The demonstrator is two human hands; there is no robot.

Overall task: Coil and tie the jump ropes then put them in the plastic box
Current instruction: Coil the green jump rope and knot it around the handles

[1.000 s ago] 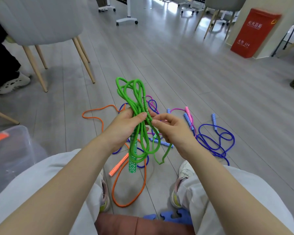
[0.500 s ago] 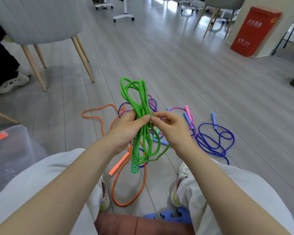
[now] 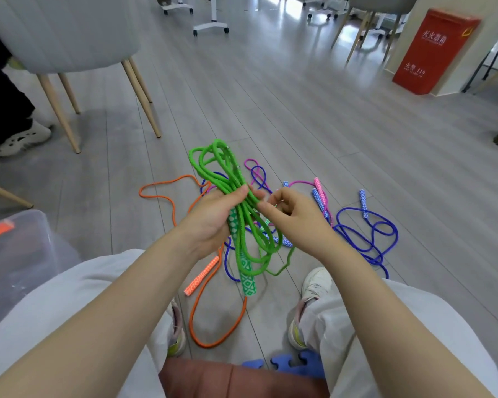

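Left hand grips the green jump rope bundle mid-coil above the floor; right hand pinches a strand at the crossing. Cord looks light and floppy, so hold at the waist. Beyond: one orange rope, one pink, two blue; plastic box left.

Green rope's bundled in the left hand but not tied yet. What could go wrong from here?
1. Only the left hand grips the green rope; the right hand just touches it at the fingertips, so the loops could spring loose.
2. A green tail hangs down toward the orange rope and blue rope on the floor and might snag them.
3. The box sits far to the left, so an untied coil may unravel on the way over.
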